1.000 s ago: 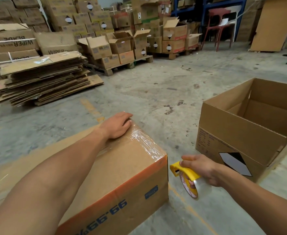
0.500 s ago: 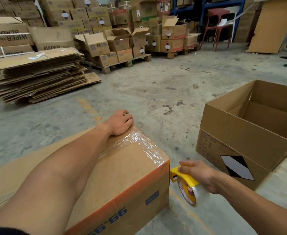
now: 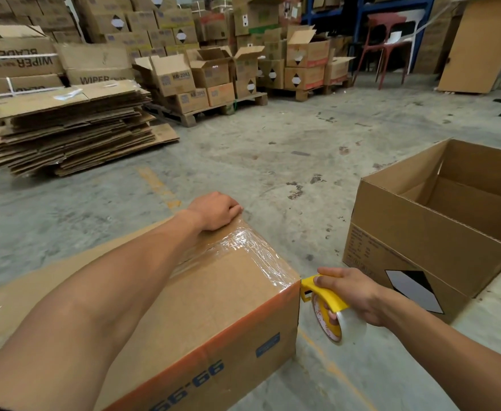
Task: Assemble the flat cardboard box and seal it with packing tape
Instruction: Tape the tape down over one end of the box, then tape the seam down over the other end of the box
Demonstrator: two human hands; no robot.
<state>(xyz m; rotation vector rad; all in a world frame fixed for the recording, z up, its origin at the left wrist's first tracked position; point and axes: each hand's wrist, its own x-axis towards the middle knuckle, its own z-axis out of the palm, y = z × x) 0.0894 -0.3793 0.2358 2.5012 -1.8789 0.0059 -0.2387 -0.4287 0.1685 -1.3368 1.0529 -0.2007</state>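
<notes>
The near cardboard box (image 3: 202,307) carried blue figures on its orange-banded side, read as "66-66", though the start ran out of view; a small blue label (image 3: 267,345) beside them was too blurred to read. At far left, a stacked carton (image 3: 18,62) showed "WIPER BLADE" upside down, and the carton next to it (image 3: 99,71) read "WIPER", the rest unclear. An open box on the pallet (image 3: 173,75) was marked "KB-2041", and the box below it (image 3: 194,97) bore a similar code. The open box at right (image 3: 421,241) had small printed lines (image 3: 359,250) that could not be read.
</notes>
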